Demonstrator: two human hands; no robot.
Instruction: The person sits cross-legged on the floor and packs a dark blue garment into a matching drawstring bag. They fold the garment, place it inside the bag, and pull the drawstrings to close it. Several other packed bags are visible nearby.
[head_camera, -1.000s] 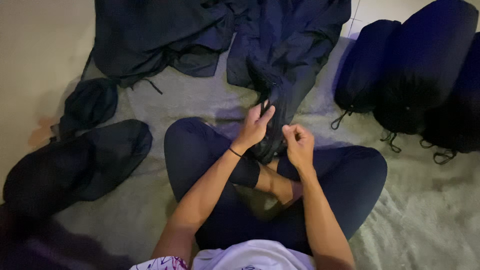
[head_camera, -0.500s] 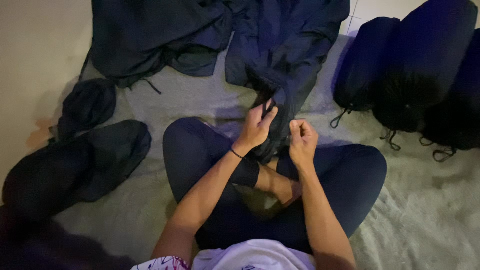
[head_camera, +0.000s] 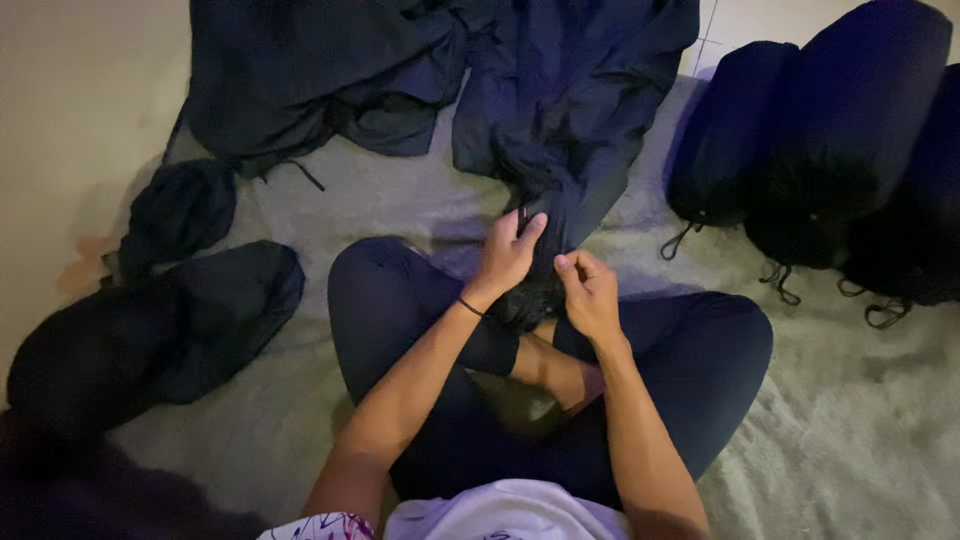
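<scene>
Two bare hands meet over the crossed legs of a person sitting on a pale grey blanket (head_camera: 860, 430), whose nap looks short, fuzzy and slightly matted. The left hand (head_camera: 508, 258) is clamped on a gathered neck of dark navy fabric (head_camera: 575, 130), fingers wrapped over the bunch so that the cloth is squeezed into a narrow rope just above the lap. The right hand (head_camera: 588, 292) is closed into a loose fist right beside it, thumb pressed to forefinger as if pinching something thin; what it pinches is too small and dark to tell. From that grip the fabric fans out towards the far edge of the blanket, thin, limp and faintly glossy, falling in soft creases like lightweight nylon. A thin dark band (head_camera: 470, 306) circles the left wrist. Along the right edge of the blanket lie three stuffed dark bags (head_camera: 840, 150), plump and cylindrical, their mouths puckered shut with drawcords (head_camera: 775, 280) trailing loose, probably set aside there to keep them clear of the lap. Near the left edge sit a slack, half-flattened dark sack (head_camera: 170, 320) and a smaller crumpled pouch (head_camera: 180, 205), both soft and shapeless. More rumpled dark cloth (head_camera: 310, 80) is heaped at the far left corner.
</scene>
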